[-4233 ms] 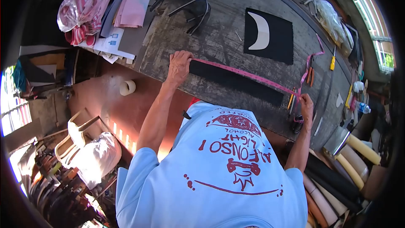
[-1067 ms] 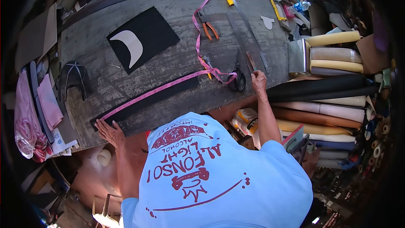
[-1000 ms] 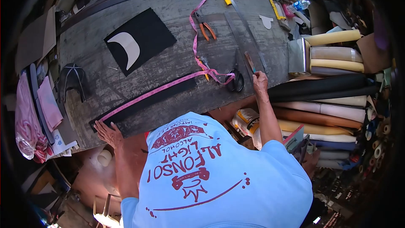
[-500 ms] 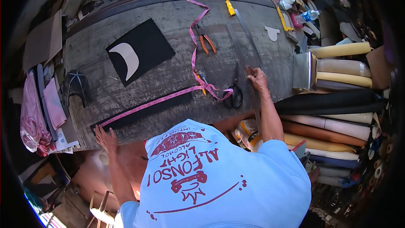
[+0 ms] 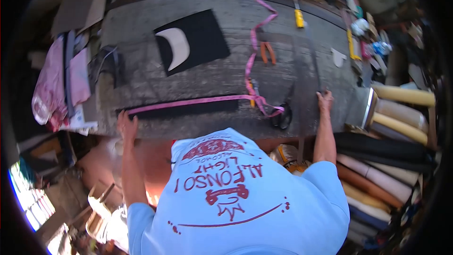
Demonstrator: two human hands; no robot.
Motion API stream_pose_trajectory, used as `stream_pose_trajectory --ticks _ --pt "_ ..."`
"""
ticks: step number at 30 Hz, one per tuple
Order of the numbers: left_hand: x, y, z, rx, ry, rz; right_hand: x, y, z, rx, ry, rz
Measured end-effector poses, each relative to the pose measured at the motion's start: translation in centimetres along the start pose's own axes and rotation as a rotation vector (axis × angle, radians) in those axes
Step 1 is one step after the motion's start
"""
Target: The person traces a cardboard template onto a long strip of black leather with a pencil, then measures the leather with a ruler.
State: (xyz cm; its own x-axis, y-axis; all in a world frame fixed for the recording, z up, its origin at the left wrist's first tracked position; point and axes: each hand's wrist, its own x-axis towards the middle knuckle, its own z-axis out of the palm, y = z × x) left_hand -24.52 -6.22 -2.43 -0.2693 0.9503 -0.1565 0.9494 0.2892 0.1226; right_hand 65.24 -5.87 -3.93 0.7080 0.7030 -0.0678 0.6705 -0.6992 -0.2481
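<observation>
On the dark worktable lies a long black strip [image 5: 188,109], and a pink tape measure [image 5: 198,100] runs along it. My left hand [image 5: 127,125] is at the strip's left end, fingertips on the tape's end, thumb and fingers apart. Over at the right, my right hand [image 5: 324,102] is near the lower end of a dark metal ruler [image 5: 314,63], its fingers slightly blurred and apart. Between the hands, the tape's loose loop lies against black-handled scissors [image 5: 282,115]. A yellow-handled tool [image 5: 253,95] sits partly under the tape.
Farther back lie a black square [image 5: 207,40] with a white crescent piece [image 5: 178,49] on it, orange-handled pliers [image 5: 268,53] and a yellow-handled screwdriver [image 5: 299,18]. Material rolls [image 5: 377,160] are stacked at right. A plastic-wrapped pink bundle [image 5: 46,82] hangs at the left edge.
The view has swung, so the table appears farther right. My right hand has moved rightward over the table, away from the scissors. My left hand stays at the strip's end.
</observation>
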Motion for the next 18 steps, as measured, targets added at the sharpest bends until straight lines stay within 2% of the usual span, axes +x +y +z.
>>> stream_pose_trajectory --ticks 2,5,6,7,8,10,13,16,18 --pt "0.1 0.7 -0.9 -0.006 0.009 -0.006 1.3 1.2 0.9 0.039 -0.050 -0.091" --pt "0.3 1.3 -1.7 0.013 0.014 -0.062 5.2 6.3 5.1 0.320 -0.073 -0.149" --pt "0.3 1.7 -2.6 -0.013 0.000 -0.067 5.7 5.6 3.9 0.051 -0.139 -0.090" --pt "0.5 1.5 -2.7 -0.041 0.018 -0.051 4.1 3.4 2.2 0.082 -0.179 -0.076" --pt "0.8 1.4 -3.0 -0.058 0.007 -0.088 5.2 4.2 2.1 0.047 -0.308 -0.121" --pt "1.5 0.8 -3.6 -0.104 -0.015 -0.152 3.2 1.8 -0.3 -0.137 -0.296 -0.071" --pt "1.7 -2.1 -4.8 -0.178 0.186 -0.089 3.2 8.0 1.0 0.212 -0.208 -0.158" --pt "1.8 -6.2 -5.1 -0.202 0.255 -0.040 -8.7 0.4 -3.7 0.404 0.080 -0.316" --pt "2.4 -9.0 -4.6 -0.228 0.259 0.073 -18.9 -7.1 -8.2 0.654 -0.225 -0.094"
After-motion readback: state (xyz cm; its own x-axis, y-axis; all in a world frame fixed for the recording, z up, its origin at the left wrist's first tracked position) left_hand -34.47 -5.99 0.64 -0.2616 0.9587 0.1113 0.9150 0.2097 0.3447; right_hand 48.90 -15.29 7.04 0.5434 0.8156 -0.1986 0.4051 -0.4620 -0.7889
